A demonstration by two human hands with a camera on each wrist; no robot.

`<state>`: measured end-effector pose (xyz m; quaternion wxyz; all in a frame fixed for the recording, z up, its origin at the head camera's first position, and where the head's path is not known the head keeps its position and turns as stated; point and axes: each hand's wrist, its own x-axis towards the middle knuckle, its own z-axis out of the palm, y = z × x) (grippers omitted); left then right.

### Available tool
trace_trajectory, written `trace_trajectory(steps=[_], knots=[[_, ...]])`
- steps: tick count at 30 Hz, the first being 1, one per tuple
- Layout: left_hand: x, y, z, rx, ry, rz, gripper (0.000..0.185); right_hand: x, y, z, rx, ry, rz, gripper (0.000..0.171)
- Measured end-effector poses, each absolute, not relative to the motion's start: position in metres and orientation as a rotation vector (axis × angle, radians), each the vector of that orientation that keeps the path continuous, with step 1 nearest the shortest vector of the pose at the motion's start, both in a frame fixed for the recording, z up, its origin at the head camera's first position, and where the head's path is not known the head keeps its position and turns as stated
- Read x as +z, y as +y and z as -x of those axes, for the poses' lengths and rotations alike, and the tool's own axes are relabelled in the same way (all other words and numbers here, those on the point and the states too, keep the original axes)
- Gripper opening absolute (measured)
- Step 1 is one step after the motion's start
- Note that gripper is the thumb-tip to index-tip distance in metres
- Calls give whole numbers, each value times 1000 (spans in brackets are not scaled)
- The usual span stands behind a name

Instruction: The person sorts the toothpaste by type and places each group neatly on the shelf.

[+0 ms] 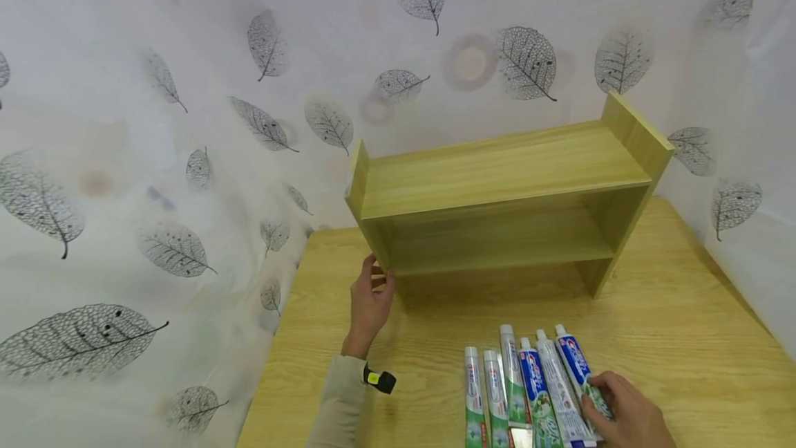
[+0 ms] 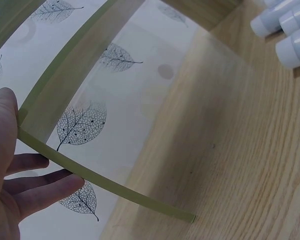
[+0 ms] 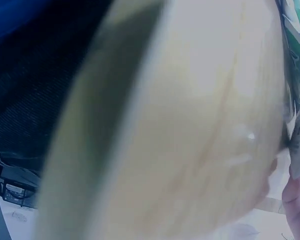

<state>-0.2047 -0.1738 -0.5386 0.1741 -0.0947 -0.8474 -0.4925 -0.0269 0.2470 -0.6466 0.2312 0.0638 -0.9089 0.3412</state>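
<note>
A small two-tier wooden shelf [image 1: 497,199] stands on the table, its left side panel [image 2: 110,187] crossing the left wrist view. My left hand [image 1: 372,301] holds the front edge of that panel, thumb on one side and fingers on the other. In front of the shelf lies a row of several toothpaste tubes [image 1: 515,382], caps pointing toward it. At the row's right end, my right hand [image 1: 631,410] grips a blue, white and green toothpaste tube [image 1: 573,358] by its lower part. In the right wrist view only the fingertips [image 3: 292,192] show at the right edge.
The wooden table [image 1: 696,310] reaches the leaf-patterned wall covering [image 1: 186,88] behind and at both sides. A black watch [image 1: 381,379] is on the left wrist. Dark clothing [image 3: 35,90] shows by the table's near edge in the right wrist view.
</note>
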Motion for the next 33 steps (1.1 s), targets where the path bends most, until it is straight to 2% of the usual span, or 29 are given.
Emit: trace_trajectory(steps=[11, 26, 33], knots=[[-538, -174, 204, -1389, -2409, 265, 43, -631, 251, 34, 910, -2470, -128, 39], [-539, -173, 206, -1378, -2406, 276, 43, -560, 246, 43, 928, -2451, -47, 36], [-538, -173, 205, -1378, -2400, 279, 43, -525, 248, 44, 949, -2409, -93, 38]])
